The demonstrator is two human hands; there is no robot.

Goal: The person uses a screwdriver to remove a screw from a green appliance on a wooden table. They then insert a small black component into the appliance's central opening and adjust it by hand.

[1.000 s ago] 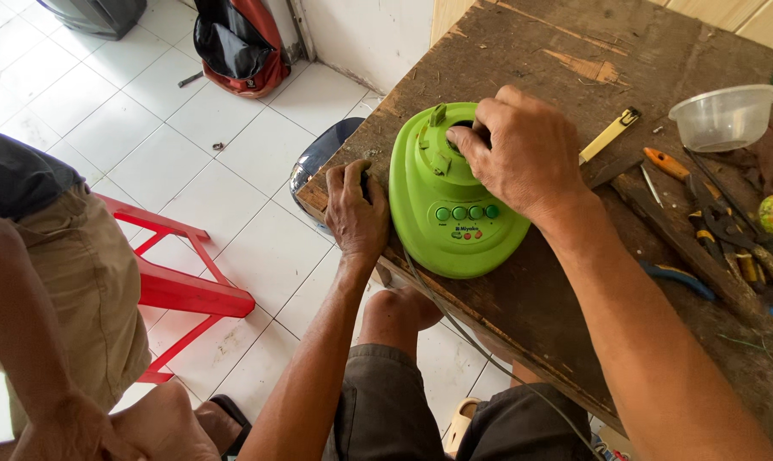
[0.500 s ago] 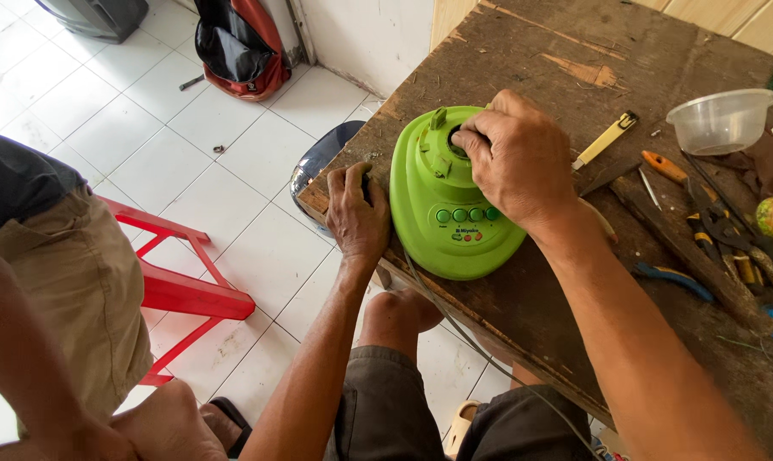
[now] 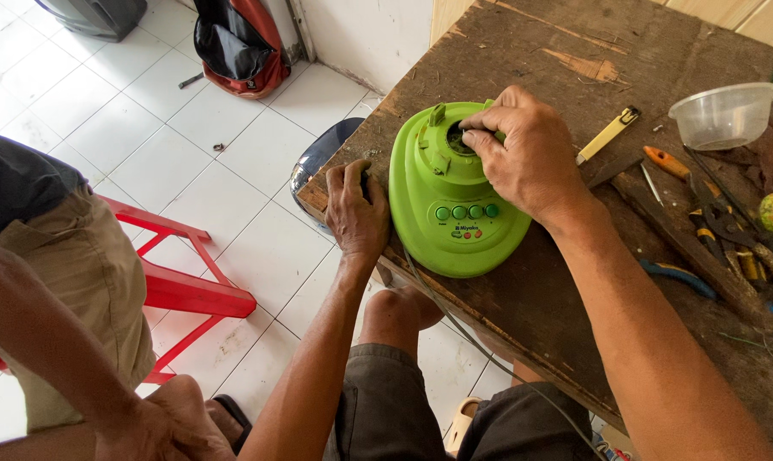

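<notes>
A bright green blender base [image 3: 451, 205] with a row of round buttons lies on the dark wooden workbench [image 3: 557, 282]. My right hand [image 3: 523, 154] covers its top, fingertips pinched at the dark coupling in the middle of the top. My left hand [image 3: 356, 209] rests on the bench edge against the base's left side, fingers curled over something small and dark that I cannot make out. A grey cord [image 3: 480, 350] runs from the base down over the bench's front edge.
Tools lie at the right: a yellow utility knife [image 3: 606, 135], an orange-handled screwdriver [image 3: 666, 162], pliers with blue grips [image 3: 678, 277], a clear plastic bowl [image 3: 723, 115]. Another person [image 3: 53, 282] sits at the left by a red stool [image 3: 181, 273]. A red bag [image 3: 237, 43] stands on the tiled floor.
My right hand has shifted slightly on the base's top, fingers now bunched at the centre coupling. The left hand stays against the side. The view has drifted a little.
</notes>
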